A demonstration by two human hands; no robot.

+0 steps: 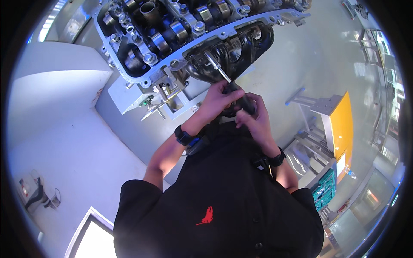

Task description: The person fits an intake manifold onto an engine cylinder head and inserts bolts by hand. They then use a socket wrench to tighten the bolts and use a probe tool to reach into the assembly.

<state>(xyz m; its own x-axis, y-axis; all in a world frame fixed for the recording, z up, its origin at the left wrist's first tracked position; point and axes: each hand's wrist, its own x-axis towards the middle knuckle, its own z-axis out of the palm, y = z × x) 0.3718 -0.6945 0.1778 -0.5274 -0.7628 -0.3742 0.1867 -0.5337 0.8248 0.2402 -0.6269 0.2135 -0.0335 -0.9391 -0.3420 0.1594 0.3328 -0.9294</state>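
Observation:
Both hands are in front of my body, just below an engine cylinder head (178,64) with its camshafts exposed. Between them is a black-handled socket driver (218,67), its chrome shaft pointing up and left toward the black exhaust manifold (241,51) on the engine's near side. The tip overlaps the manifold; whether it touches cannot be told. My left hand (216,101) is closed around the upper part of the handle. Lower on the same handle, my right hand (257,121) is closed, with its fingers curled round the dark grip and partly hidden.
A metal stand with a handwheel (152,109) sits under the engine. To the right is a yellow-topped workbench (343,124), with a teal tray of parts (325,189) nearer me. A white partition (60,77) rises at left, and a white-edged surface (88,232) lies lower left.

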